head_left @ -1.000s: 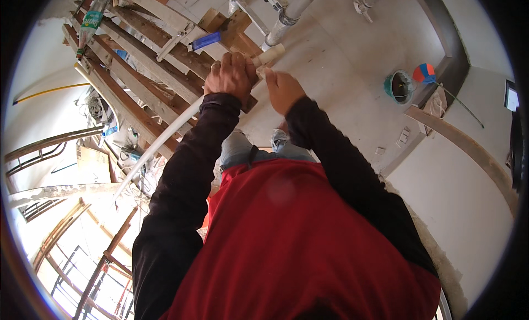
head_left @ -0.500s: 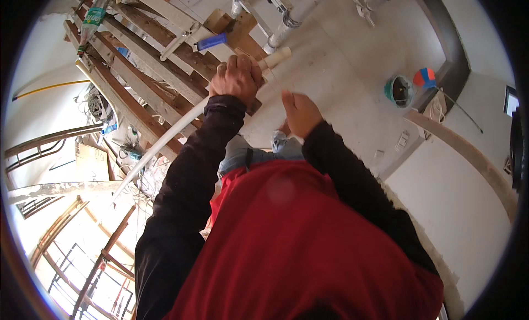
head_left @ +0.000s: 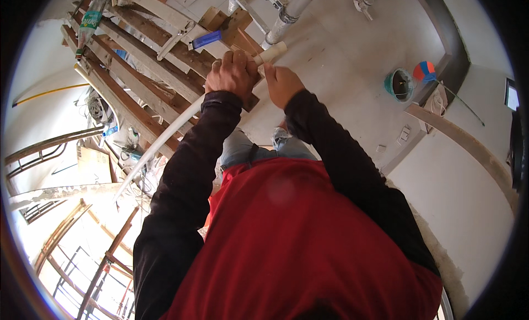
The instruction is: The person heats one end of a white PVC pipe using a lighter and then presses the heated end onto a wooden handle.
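A long white plastic pipe (head_left: 160, 139) runs up from the lower left and passes under my left hand (head_left: 231, 76). My left fingers are wrapped round it from above, pressing it near the timbers. Its short cream-coloured end (head_left: 273, 54) sticks out to the right of that hand. Close beside this end is my right hand (head_left: 284, 84), its fingers closed in a pinch. A thin reddish-brown, blade-like strip (head_left: 251, 42) reaches from the right fingertips up across the pipe; its exact kind is too fine to make out.
Wooden timbers (head_left: 146, 61) lie stacked at the upper left, with a green-labelled plastic bottle (head_left: 90, 21) and a blue box (head_left: 206, 40) on them. Metal scaffold legs (head_left: 297, 8) stand beyond. A bucket (head_left: 399, 85) is on the right floor; a curved plank (head_left: 468, 143) leans nearby.
My right hand has moved left and up to the pipe's end, and the thin strip now shows across the pipe. My left hand keeps its hold with a slight shift.
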Demonstrator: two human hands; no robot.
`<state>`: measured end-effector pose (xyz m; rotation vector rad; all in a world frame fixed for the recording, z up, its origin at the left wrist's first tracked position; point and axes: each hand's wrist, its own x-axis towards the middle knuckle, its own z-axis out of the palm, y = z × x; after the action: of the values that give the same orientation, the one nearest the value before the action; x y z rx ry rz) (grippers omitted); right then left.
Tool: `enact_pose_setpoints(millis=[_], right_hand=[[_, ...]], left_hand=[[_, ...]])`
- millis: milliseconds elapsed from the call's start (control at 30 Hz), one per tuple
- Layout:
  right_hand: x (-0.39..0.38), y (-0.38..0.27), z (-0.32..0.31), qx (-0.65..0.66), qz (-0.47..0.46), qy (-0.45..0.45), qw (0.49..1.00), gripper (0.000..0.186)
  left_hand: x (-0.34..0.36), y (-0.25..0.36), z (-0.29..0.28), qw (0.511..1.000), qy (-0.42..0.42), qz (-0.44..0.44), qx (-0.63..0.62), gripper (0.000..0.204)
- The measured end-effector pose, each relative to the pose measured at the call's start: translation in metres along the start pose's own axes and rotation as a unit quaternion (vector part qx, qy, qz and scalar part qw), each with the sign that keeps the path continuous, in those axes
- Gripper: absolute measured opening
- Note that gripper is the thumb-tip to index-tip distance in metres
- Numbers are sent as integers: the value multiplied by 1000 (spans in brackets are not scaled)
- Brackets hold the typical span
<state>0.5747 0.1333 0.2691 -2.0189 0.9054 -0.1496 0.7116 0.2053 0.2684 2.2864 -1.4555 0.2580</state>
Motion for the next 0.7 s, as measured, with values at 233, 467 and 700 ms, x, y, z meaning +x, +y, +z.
enact_pose_setpoints(millis=[233,467,700], right_hand=[[-8,5,-2,15,10,-8,1000,45],[-39,9,-15,37,65,-59,995,45],[-7,9,1,24,-19,44,999,46]], left_hand=[[1,3,0,1000,4,7,10,10],[1,1,2,1000,15,-16,19,13],[2,0,4,999,4,-3,34,14]])
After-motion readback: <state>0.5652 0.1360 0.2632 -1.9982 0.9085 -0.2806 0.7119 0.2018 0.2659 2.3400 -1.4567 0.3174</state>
